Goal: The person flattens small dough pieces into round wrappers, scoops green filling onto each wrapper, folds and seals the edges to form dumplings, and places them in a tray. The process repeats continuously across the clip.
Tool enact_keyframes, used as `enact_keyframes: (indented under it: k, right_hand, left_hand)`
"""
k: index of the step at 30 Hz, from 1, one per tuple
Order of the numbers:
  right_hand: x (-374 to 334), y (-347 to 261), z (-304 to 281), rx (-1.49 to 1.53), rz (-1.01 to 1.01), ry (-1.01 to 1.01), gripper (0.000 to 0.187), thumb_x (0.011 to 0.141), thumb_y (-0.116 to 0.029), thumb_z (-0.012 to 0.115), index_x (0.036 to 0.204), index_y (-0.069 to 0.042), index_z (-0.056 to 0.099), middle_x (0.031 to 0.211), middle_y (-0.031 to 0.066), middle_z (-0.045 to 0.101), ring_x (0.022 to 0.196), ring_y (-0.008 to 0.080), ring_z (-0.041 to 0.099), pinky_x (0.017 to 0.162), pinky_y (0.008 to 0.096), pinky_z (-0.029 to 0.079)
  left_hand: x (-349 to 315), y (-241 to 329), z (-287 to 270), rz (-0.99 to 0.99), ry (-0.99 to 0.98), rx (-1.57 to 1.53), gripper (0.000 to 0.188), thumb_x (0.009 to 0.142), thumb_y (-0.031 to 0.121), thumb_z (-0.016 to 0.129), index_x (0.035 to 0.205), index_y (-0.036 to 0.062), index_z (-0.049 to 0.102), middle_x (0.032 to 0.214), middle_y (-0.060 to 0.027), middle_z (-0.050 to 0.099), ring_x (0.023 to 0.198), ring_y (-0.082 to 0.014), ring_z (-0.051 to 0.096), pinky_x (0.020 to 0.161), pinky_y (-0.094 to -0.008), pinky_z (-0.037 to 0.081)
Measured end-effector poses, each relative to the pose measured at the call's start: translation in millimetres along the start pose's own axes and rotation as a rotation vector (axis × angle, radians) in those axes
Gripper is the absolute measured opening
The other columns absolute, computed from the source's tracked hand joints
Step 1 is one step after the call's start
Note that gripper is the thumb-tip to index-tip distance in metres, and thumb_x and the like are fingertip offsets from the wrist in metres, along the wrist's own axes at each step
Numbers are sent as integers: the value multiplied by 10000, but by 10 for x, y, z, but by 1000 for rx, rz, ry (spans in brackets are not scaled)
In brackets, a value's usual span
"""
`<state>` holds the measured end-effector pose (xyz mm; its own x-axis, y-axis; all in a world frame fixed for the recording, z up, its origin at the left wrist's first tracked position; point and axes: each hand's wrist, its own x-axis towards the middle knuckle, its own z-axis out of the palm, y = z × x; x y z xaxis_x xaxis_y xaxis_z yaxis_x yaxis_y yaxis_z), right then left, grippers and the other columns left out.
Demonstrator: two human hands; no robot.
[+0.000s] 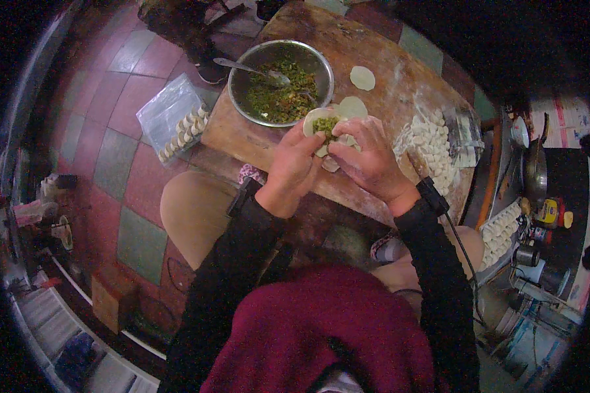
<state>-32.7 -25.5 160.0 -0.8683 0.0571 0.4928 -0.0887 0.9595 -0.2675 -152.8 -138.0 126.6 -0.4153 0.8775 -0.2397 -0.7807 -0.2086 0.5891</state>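
Near the middle of the board, my left hand (291, 168) holds a round dumpling wrapper (310, 122) with a mound of green chopped filling (323, 127) on it. The fingers of my right hand (368, 157) are bent in at the wrapper's right edge, touching it. Just beyond my hands lie more round wrappers (352, 107), partly hidden by my fingers. A steel bowl (233, 98) of green filling stands to the left, very close to my left hand, with a metal spoon (246, 67) resting in it.
The floured wooden board (301, 26) carries a single wrapper (362, 78) and a pile of small dough pieces (429, 147) beside a rolling pin (415, 162). Finished dumplings sit on a plastic-covered tray (170, 108) at left and another tray (500, 234) at right.
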Motion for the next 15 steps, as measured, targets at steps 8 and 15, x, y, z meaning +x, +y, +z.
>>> enact_keyframes:
  k: [8,15]
  right_hand:
    - [70,-30,53,149,143,123,158,726,-115,708,844,-77,610,969,75,564,934,300,524,815,414,410]
    - [111,-49,132,280,391,260,124,759,-35,681,853,-54,602,1018,91,590,969,271,570,842,346,456]
  left_hand:
    - [6,13,17,-37,7,9,276,963,82,442,1183,-31,564,1125,-86,610,994,-153,592,823,-270,492]
    - [-27,89,58,-39,-29,135,243,956,115,512,1148,-14,586,1019,-50,631,908,-112,609,795,-254,503]
